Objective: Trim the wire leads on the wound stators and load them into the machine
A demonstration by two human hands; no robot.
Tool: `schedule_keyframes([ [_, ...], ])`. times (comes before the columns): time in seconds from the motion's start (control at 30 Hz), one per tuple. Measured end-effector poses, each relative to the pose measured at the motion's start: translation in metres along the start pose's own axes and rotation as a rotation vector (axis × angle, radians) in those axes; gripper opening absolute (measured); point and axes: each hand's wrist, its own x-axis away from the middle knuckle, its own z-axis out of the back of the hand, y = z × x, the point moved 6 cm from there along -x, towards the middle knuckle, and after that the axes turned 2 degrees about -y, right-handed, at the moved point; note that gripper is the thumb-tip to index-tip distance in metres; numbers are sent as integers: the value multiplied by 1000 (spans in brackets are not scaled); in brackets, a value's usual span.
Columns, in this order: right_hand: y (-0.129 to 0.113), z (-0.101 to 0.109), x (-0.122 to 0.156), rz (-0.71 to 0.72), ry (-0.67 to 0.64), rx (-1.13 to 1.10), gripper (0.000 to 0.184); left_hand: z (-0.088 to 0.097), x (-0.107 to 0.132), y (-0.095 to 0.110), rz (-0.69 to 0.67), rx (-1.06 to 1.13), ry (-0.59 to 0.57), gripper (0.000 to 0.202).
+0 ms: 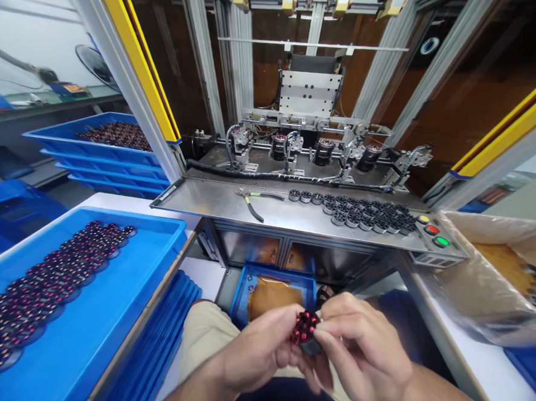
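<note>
Above my lap, both hands close around one motor stator (307,331), a dark ring wound with red copper wire. My left hand (263,346) grips it from the left, with the thumb along its upper edge. The fingertips of my right hand (363,346) pinch at its right side; whether they hold a wire end there is too small to tell. Ahead of the hands, a steel bench top (213,198) carries a group of bare dark stator cores (368,212). A pair of cutting pliers (252,202) with green and black handles lies left of them.
A blue tray (132,281) with rows of wound stators stands on the left, near stacked blue trays (95,129). Behind the bench top is a winding machine (319,143). Control buttons (433,230) and a lined carton (463,273) sit right. Below is a blue bin (240,299).
</note>
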Motion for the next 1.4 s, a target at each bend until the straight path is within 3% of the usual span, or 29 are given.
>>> schedule_keyframes([
  [0.07, 1, 1, 0, 5, -3, 18, 13, 1, 0, -7, 27, -34, -60, 28],
  [0.13, 4, 2, 0, -37, 16, -3, 12, 4, 2, -3, -60, -74, -32, 18],
  [0.3, 15, 2, 1, -222, 97, -116, 16, 2, 9, 21, -303, -50, 77, 29],
  [0.4, 15, -1, -2, -226, 78, -165, 16, 5, 7, 29, -388, 66, 127, 26],
  [0.47, 12, -3, -5, -160, 43, -192, 15, 12, 1, 25, -339, 113, 173, 25],
  [0.53, 8, -4, -8, -90, 5, -200, 14, 17, -6, 10, -160, 106, 163, 35],
  [0.63, 6, -4, -9, -42, -22, -172, 14, 14, -11, -11, 71, 49, -24, 52],
  [0.7, 7, -1, -8, -52, -6, -146, 14, 10, -9, -8, 13, 9, -81, 41],
  [0.77, 10, 1, -7, -105, 30, -125, 15, 9, -5, 4, -127, -19, -4, 23],
  [0.9, 16, 2, -9, -229, 71, -145, 17, 2, 1, 31, -334, 44, 103, 23],
  [1.0, 14, 0, -14, -205, 35, -221, 17, 8, -4, 36, -372, 127, 169, 22],
  [1.07, 12, -1, -17, -163, 6, -255, 17, 15, -12, 24, -211, 128, 179, 27],
  [1.17, 9, 1, -20, -110, -20, -236, 16, 12, -19, -7, 167, 101, -30, 61],
  [1.2, 9, 2, -19, -94, -24, -215, 15, 10, -18, -12, 218, 87, -96, 65],
  [1.27, 9, 4, -18, -72, -7, -148, 16, 7, -17, -10, 147, 32, -126, 59],
  [1.33, 9, 7, -14, -77, 42, -72, 18, 4, -15, 1, -1, -28, -58, 42],
  [1.4, 11, 8, -12, -111, 88, -17, 19, -1, -10, 14, -140, -50, 9, 41],
])
